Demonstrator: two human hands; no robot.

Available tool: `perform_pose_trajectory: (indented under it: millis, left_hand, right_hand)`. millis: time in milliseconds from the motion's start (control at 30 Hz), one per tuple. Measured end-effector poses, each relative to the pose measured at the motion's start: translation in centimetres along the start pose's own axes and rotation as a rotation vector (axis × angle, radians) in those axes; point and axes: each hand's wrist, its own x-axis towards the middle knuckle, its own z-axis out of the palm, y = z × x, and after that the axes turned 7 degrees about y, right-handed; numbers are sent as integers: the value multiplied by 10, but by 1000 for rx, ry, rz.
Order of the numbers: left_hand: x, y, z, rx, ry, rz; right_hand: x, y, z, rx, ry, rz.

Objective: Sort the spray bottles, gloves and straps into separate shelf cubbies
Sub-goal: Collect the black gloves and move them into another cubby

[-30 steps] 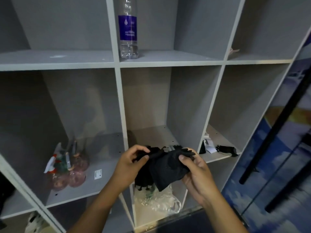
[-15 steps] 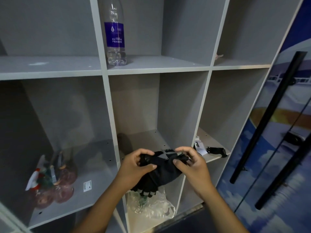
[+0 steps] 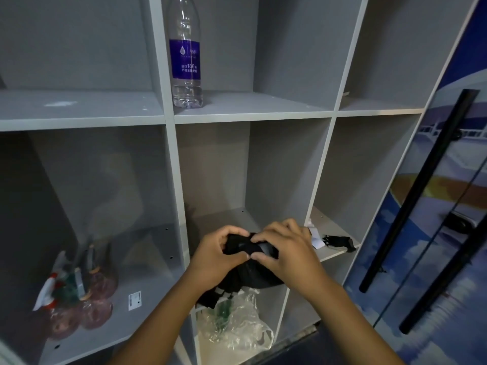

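Observation:
Black gloves (image 3: pixel 250 270) are bunched between both hands in front of the middle cubby's front edge. My left hand (image 3: pixel 218 256) grips their left side, and my right hand (image 3: pixel 287 254) pinches the top and right side. Some glove fingers dangle below my left wrist. Several spray bottles (image 3: pixel 76 293) with pinkish bodies and white and red triggers stand in the left cubby. A black strap (image 3: pixel 338 242) lies on the floor of the right cubby beside a white tag (image 3: pixel 316 239).
A clear water bottle (image 3: pixel 186 56) with a purple label stands on the upper shelf (image 3: pixel 253 109). A crumpled clear plastic bag (image 3: pixel 237 322) lies in the cubby below the gloves. A glass door with black handles (image 3: pixel 416 191) is at the right.
The view has tilted up and shifted. My hands have drawn closer together, folding the spread gloves into a tighter bundle.

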Motion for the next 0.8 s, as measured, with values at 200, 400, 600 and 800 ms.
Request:
perform_pose_trajectory:
  millis: [200, 400, 600, 800]
  left_hand:
    - [-3, -4, -7, -30, -26, -78]
    - [-5, -5, -22, -182, -29, -216]
    - [2, -11, -37, -218, 63, -239]
    - [2, -3, -41, -297, 32, -251]
  right_hand:
    - [-2, -8, 11, -10, -41, -14]
    - [-5, -10, 9, 279, 95, 218]
    - [-2, -13, -4, 1027, -20, 820]
    - [6, -23, -5, 1242, -54, 963]
